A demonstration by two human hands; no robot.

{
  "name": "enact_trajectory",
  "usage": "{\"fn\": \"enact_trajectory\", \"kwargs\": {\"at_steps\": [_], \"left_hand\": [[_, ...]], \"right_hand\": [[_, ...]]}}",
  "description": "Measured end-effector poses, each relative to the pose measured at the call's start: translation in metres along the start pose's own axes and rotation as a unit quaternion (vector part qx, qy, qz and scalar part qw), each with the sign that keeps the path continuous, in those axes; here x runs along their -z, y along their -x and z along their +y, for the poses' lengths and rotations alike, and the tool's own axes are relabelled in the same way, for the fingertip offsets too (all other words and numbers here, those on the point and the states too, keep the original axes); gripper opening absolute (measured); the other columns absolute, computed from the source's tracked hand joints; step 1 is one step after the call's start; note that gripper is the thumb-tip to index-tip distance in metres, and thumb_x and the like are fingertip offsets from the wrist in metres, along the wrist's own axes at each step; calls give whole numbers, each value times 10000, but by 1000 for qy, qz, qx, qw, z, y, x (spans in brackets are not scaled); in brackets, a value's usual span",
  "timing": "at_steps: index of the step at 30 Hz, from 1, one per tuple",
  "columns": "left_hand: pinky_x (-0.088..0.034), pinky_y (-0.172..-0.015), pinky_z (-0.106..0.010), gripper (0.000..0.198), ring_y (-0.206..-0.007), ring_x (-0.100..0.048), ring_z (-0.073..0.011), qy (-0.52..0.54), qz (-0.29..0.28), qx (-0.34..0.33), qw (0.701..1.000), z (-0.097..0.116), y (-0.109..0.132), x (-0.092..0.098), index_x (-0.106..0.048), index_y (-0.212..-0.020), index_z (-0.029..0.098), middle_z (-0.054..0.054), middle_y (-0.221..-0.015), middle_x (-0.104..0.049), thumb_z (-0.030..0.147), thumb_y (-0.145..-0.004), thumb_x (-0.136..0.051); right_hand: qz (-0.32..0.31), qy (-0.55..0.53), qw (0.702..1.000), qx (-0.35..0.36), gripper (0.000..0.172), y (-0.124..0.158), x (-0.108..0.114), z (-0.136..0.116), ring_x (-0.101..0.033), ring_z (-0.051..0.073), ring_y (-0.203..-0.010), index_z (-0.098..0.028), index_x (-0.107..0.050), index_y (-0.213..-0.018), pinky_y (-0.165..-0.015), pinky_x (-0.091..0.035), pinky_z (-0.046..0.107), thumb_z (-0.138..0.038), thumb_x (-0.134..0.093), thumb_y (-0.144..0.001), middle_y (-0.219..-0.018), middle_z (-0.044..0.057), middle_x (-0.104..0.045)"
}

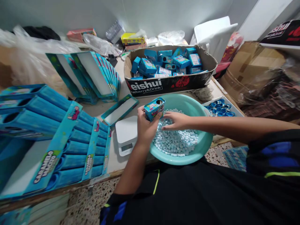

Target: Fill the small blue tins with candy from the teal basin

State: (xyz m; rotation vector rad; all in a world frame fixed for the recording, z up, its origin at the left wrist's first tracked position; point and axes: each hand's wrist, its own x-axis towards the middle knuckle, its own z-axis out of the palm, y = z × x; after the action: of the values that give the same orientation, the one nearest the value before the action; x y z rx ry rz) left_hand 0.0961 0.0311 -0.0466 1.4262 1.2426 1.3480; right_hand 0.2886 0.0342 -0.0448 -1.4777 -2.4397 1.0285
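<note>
My left hand (147, 125) is wrapped round a small blue candy box (153, 110), held tilted with the round hole in its top uncovered. The box is over the left rim of a turquoise basin (206, 137). Pale blue and white candies (175, 142) lie heaped inside the basin. Just right of the box, my right hand (174, 121) reaches low over the candies, thumb and fingers apart. No object shows between them, though the inner side of the fingers is partly hidden. A white digital scale (126, 134) sits beside my left wrist.
Behind the basin, a cut-down carton (142, 86) holds many blue boxes. Blue rings (219, 107) lie in a tray at right. Display trays (77, 147) of boxes crowd the left, with folded display cartons (93, 75) behind. One flat display piece (120, 109) lies by the scale.
</note>
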Motion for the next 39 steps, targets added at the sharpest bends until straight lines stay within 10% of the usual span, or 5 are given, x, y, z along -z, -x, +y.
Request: {"fn": "enact_trajectory", "kwargs": {"at_steps": [4,11,19,30,39], "left_hand": [[-601,-897,-359,511,-979,-743,-219,10,28,7,1000,0,-2,0,-527,-1155,214,-63,-1078,-730,386,-802,-854],[-582,-945,-414,501,-1038,-738,-255,-91,-6,45,995,0,5,-3,-498,-1226,253,-84,-1147,-734,376,-856,-812],[-589,-944,-453,651,-1158,-728,-349,-207,-31,119,971,13,21,-9,-460,-1334,242,-161,-1215,-741,521,-856,-803],[-589,-972,-549,914,-1222,-694,-436,-225,-121,94,962,-2,17,-14,-389,-1504,163,-234,-1373,-672,572,-798,-801],[-593,-968,-465,843,-1226,-692,-370,-237,-148,92,956,-2,19,-12,-366,-1491,200,-175,-1375,-668,549,-826,-749]], "right_hand": [[-61,69,995,27,925,-23,-15,9,-321,463,-1530,-252,-512,-1585,-1252,-276,653,-645,-828,-809,-1661,181,-397],[-94,-25,979,180,1047,-9,-48,10,-412,421,-1483,-212,-569,-1536,-1260,-314,562,-733,-875,-681,-1587,187,-486],[-269,-81,959,25,1144,32,-63,28,-346,442,-1558,-223,-515,-1610,-1309,-255,555,-641,-861,-603,-1664,186,-422],[-253,-58,965,-32,961,15,-93,48,-606,471,-1313,-364,-686,-1412,-1147,-476,593,-415,-753,-455,-1364,98,-705],[-120,-246,961,-30,329,37,-46,6,-603,240,-721,-205,-714,-850,-701,-515,334,-436,-735,-618,-752,40,-684]]}}
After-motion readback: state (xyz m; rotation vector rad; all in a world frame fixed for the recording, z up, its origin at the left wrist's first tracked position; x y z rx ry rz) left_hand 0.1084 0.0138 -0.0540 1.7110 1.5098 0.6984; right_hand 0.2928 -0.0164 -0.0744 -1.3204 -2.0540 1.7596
